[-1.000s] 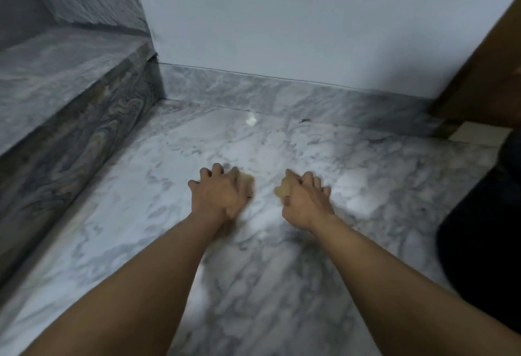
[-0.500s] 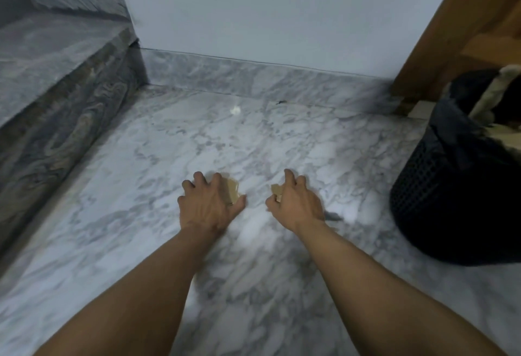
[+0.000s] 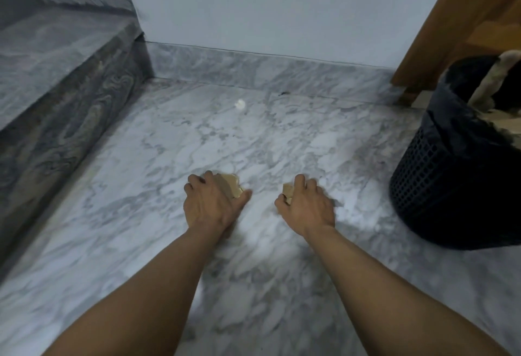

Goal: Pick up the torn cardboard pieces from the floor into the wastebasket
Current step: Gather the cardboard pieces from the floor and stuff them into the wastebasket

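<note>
Grey-veined white marble floor: it spreads under both my forearms and runs to the skirting at the far edge.
Pale plain wall: it stands behind the floor, above a marble skirting strip.
Dark grey marble step: it rises along my left side, well apart from my hands.
Brown wooden frame: it leans into the top right corner, just behind the basket.
Black mesh plastic wastebasket: it stands upright on the floor to my right, lined with a black bag. Torn tan cardboard pieces poke out of its top.
My left hand: it is palm down and low over the floor. Its fingers are curled over a piece and the thumb closes in from the right.
My right hand: it is also palm down, near the left one and between it and the basket. Its fingers are bent tight round a scrap.
Larger torn tan cardboard piece: I grip it in the left hand. Its ragged edge sticks out between forefinger and thumb. I cannot tell whether it touches the floor.
Smaller torn tan cardboard scrap: I pinch it in the right hand, and only a corner shows beside the thumb.
Small white fleck: it lies on the floor far ahead of my fingers, near the skirting.
</note>
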